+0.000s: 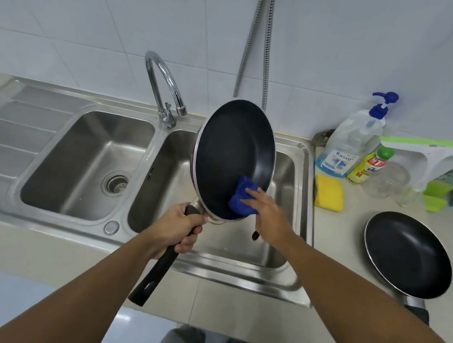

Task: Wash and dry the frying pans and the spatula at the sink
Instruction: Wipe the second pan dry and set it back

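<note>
A black non-stick frying pan (233, 149) is held tilted up over the right sink basin (278, 249). My left hand (179, 227) grips its black handle just below the pan. My right hand (267, 214) presses a blue cloth (242, 198) against the pan's lower inner edge. A second black frying pan (406, 254) lies flat on the counter at the right. A small dark end of something, perhaps the spatula's handle (255, 235), shows in the basin under my right wrist; the rest is hidden.
A chrome tap (167, 89) stands between the two basins, with the left basin (86, 162) and drainboard beyond. On the right counter are a yellow sponge (329, 193), a pump soap bottle (354, 145), a small yellow bottle (368, 166), a glass jar and green packs.
</note>
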The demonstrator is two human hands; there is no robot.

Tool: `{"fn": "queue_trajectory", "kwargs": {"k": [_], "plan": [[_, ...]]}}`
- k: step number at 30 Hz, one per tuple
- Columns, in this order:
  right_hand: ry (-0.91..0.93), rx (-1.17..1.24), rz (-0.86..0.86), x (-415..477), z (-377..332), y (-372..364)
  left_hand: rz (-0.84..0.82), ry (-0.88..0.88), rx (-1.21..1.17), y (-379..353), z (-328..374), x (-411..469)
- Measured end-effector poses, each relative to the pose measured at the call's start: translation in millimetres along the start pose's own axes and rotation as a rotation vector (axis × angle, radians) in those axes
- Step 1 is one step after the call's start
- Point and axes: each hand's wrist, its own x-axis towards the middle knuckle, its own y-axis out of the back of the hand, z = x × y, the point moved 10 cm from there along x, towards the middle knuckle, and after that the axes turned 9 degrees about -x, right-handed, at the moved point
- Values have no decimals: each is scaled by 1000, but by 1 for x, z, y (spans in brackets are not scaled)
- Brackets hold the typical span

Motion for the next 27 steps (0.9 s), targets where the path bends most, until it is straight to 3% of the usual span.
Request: {"fn": "queue_trajectory", "kwargs": {"k": [5, 9, 11, 17, 21, 24, 27], "plan": [[69, -515, -154, 56, 25, 40, -64, 61, 99, 8, -9, -3], [113, -610, 99, 98, 14, 87, -76, 57, 77, 4, -5, -3], [43, -514, 136, 102, 7, 84, -71, 35, 52, 4, 1, -3], [-227, 73, 112, 56, 1, 34, -62, 10, -35, 3, 4, 4], [-191, 318, 155, 26, -54, 22, -48, -3, -75, -1, 10, 14], [-227, 463, 291, 33, -61, 38, -38, 0, -83, -2, 9, 16], [-460, 523, 467, 57, -26, 67, -71, 32, -90, -7, 2, 8]]}}
